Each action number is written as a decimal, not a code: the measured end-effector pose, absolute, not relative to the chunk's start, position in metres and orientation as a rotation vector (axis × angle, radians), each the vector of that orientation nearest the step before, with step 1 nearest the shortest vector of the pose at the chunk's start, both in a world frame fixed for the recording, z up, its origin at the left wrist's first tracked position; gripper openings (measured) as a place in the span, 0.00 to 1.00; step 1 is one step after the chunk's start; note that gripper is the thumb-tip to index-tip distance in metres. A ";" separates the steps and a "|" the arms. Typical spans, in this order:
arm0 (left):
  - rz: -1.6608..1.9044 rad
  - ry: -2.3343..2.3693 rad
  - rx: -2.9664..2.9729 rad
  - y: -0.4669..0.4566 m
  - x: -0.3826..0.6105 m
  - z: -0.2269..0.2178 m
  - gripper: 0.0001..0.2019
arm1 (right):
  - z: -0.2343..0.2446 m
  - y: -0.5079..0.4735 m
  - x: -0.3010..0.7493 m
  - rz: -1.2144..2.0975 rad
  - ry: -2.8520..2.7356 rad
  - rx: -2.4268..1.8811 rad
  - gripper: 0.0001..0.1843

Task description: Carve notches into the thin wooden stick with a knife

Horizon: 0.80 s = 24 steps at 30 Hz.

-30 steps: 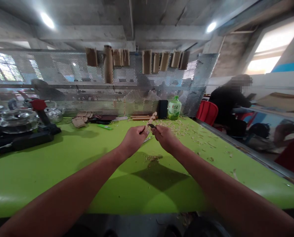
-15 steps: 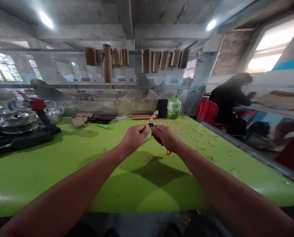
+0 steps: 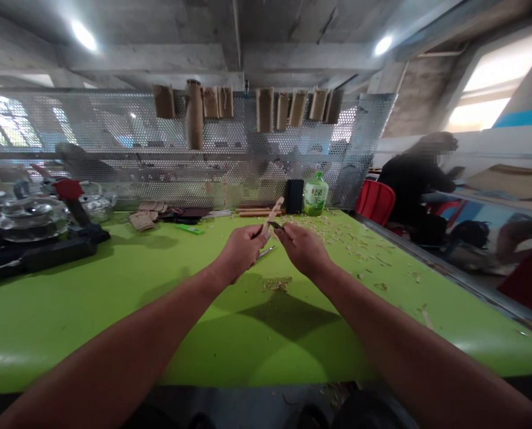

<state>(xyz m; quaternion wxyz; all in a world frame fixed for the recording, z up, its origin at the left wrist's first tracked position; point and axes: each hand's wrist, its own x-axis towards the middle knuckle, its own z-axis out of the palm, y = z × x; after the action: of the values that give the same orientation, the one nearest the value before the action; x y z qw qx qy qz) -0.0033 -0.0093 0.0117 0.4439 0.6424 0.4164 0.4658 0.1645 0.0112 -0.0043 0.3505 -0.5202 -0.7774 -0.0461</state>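
My left hand (image 3: 243, 250) is closed around a slim, pale piece of wood (image 3: 275, 210) whose carved upper end sticks up and away from me. My right hand (image 3: 305, 245) grips a carving knife (image 3: 276, 225), its dark blade touching or very close to the wood just above my left thumb. The knife's handle is hidden inside my fingers. A thin, shiny metal tool (image 3: 266, 252) shows by my left hand; whether I hold it or it lies on the table I cannot tell. Below my hands, wood shavings (image 3: 278, 285) form a small pile.
The green table (image 3: 123, 322) carries scattered shavings on its right. At the back stand a green-labelled bottle (image 3: 316, 195) and a black box (image 3: 295, 196). A green cutter (image 3: 189, 229) lies left of centre; a drill (image 3: 74, 202) and glass teapots (image 3: 28, 217) are far left. A person (image 3: 415, 179) sits at right.
My right hand has turned slightly and the knife blade has shifted on the wood. The wood stands a little more upright. A red cord under my right hand is now out of sight.
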 end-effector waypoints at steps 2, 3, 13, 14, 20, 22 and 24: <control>1.150 1.039 1.588 -0.010 -0.003 0.013 0.07 | -0.004 0.010 0.163 -0.188 -2.000 -1.402 0.21; 1.147 1.043 1.584 -0.011 -0.003 0.014 0.07 | -0.003 0.008 0.163 -0.225 -1.994 -1.425 0.22; 1.055 1.021 1.509 -0.010 -0.006 0.015 0.10 | 0.002 -0.004 0.158 -0.529 -2.024 -1.578 0.20; 1.045 1.026 1.512 -0.010 -0.006 0.015 0.10 | 0.002 -0.003 0.158 -0.487 -2.029 -1.582 0.19; 1.053 1.047 1.535 -0.009 -0.006 0.015 0.08 | -0.006 0.013 0.161 0.027 -2.020 -1.377 0.19; 1.068 1.052 1.566 -0.008 -0.006 0.015 0.07 | -0.010 0.018 0.162 0.187 -1.986 -1.266 0.19; 1.082 1.045 1.618 -0.007 -0.007 0.014 0.07 | -0.012 0.021 0.162 0.301 -1.956 -1.190 0.19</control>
<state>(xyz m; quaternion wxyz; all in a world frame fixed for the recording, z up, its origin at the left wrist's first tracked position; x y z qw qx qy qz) -0.0069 -0.0069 0.0135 0.4494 0.6543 0.4226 0.4374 0.1620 0.0209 -0.0123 0.4044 -0.4713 -0.7747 0.1192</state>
